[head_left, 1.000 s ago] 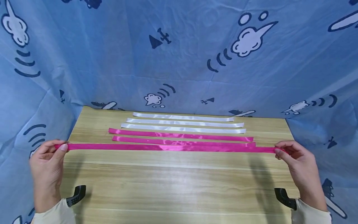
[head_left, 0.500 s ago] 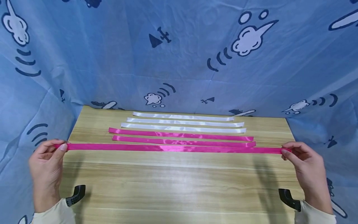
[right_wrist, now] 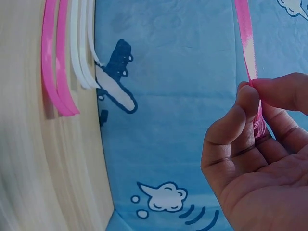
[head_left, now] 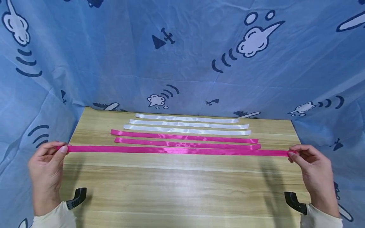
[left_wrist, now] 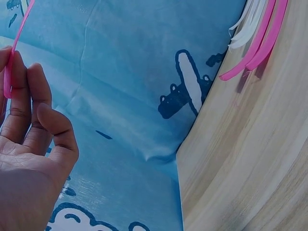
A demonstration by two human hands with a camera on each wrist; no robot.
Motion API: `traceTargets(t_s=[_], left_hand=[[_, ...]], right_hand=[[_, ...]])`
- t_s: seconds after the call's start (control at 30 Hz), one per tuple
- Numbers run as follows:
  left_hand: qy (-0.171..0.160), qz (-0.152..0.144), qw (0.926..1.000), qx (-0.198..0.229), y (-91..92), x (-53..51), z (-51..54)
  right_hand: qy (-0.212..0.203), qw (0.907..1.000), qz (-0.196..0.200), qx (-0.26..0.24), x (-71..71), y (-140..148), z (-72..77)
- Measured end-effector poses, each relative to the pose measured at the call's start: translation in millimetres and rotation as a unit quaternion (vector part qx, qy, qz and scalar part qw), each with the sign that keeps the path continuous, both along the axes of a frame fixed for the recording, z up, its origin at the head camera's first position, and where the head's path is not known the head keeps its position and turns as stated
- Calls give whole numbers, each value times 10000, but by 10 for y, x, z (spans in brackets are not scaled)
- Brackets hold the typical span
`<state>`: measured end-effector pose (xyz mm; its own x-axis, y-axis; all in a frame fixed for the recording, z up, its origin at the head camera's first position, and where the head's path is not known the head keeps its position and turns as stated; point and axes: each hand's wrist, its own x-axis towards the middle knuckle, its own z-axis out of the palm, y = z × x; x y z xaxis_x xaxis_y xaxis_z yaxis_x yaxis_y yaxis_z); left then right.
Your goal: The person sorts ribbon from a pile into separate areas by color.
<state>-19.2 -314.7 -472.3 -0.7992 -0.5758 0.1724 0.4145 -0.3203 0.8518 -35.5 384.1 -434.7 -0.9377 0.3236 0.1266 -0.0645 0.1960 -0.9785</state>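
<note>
A bright pink ribbon is stretched straight and level between my two hands, above the table. My left hand pinches its left end between thumb and fingers. At the other end my right hand pinches it the same way; in the right wrist view a frayed tail hangs below the fingertips. Just behind lie two shorter pink ribbons, side by side on the wood. Beyond them three white ribbons lie in parallel rows.
The pale wooden table reaches back to a blue patterned cloth, which stands at the rear and both sides. A black curved bracket sits at my left wrist, another black bracket at my right.
My right hand has moved outward to the right, and more of the held ribbon shows between my hands. The left hand has barely shifted. Ribbons on the table have stayed put.
</note>
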Motion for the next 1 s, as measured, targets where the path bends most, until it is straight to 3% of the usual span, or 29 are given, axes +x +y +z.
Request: traceTargets(t_s=[0.23,0.7,0.83,1.0], left_hand=[[-111,71,9999,27,5,-12,2],[-1199,371,9904,-582,14,-74,-35],[-1808,304,9784,-951,0,-114,-79],[-2619,126,9518,-1592,-22,-174,-182]], right_hand=[[-94,9999,-37,-112,-2,21,-33],[-290,9994,32,202,-86,4,-153],[-655,9931,-130,965,-138,-1,-213],[-905,9749,-216,2024,-193,-19,-345]])
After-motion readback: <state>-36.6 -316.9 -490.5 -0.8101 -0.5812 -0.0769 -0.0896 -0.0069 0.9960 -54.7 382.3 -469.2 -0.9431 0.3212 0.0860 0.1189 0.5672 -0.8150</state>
